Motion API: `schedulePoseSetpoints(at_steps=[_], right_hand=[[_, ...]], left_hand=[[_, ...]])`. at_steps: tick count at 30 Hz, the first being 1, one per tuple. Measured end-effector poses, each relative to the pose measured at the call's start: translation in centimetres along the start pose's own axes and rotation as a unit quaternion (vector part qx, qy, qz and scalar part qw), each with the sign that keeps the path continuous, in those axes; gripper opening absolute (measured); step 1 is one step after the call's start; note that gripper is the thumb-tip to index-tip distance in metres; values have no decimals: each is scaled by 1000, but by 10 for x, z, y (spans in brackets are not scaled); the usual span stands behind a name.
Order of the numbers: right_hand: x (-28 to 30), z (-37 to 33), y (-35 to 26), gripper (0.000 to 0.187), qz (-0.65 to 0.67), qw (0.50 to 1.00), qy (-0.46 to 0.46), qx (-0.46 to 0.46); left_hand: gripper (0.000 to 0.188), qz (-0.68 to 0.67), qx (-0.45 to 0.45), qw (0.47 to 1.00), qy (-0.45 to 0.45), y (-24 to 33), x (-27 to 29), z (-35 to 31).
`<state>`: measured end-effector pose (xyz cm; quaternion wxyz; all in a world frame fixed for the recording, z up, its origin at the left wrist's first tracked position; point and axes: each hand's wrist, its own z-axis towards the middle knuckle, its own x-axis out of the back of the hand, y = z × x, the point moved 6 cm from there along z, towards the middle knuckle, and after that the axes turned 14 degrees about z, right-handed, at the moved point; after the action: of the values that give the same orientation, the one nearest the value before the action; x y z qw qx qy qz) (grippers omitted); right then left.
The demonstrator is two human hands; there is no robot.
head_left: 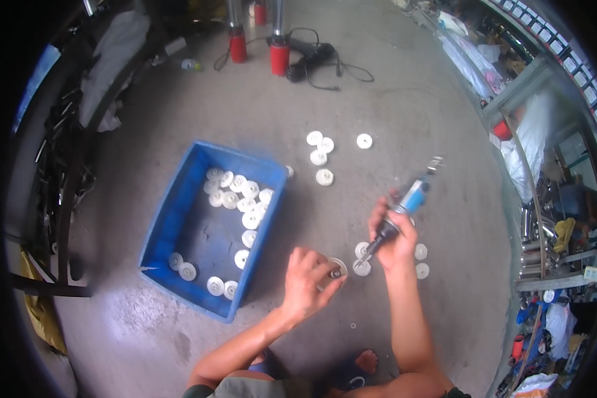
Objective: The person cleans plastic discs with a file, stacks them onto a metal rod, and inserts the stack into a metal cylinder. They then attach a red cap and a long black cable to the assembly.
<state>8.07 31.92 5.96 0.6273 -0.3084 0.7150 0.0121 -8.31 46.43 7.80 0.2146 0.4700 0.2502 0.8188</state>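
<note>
My left hand (pixel 306 282) pinches a white disc (pixel 339 263) with a metal piece at its centre. My right hand (pixel 399 239) is wrapped round a blue and black power screwdriver (pixel 412 201). The driver's bit slants down toward my left hand and stays apart from the pinched disc. Beneath the bit, two white discs (pixel 361 267) lie on the floor, partly covered by it. More white discs (pixel 422 270) rest just right of my right wrist.
A blue plastic crate (pixel 158 211) at left holds several white discs (pixel 229 199). Beyond it, loose white discs (pixel 324 177) lie on the concrete floor. Red-based metal cylinders (pixel 280 60) and a coiled black cable (pixel 310 61) are farther off. Cluttered shelves (pixel 544 284) line the right side.
</note>
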Motion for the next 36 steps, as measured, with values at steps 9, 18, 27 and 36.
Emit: schedulePoseSetpoints(at_steps=[9, 18, 27, 36], right_hand=[[-88, -21, -30, 52, -34, 980, -196, -1], [-104, -61, 6, 30, -311, 922, -154, 170], [-83, -73, 28, 21, -348, 906, -196, 140], [-92, -66, 25, 19, -358, 903, -135, 194]], left_hand=[[27, -22, 16, 1000, 1, 2, -15, 7], [29, -22, 13, 1000, 10, 2, -18, -2], [27, -17, -25, 1000, -2, -3, -10, 7], [31, -31, -66, 997, -39, 2, -13, 15]])
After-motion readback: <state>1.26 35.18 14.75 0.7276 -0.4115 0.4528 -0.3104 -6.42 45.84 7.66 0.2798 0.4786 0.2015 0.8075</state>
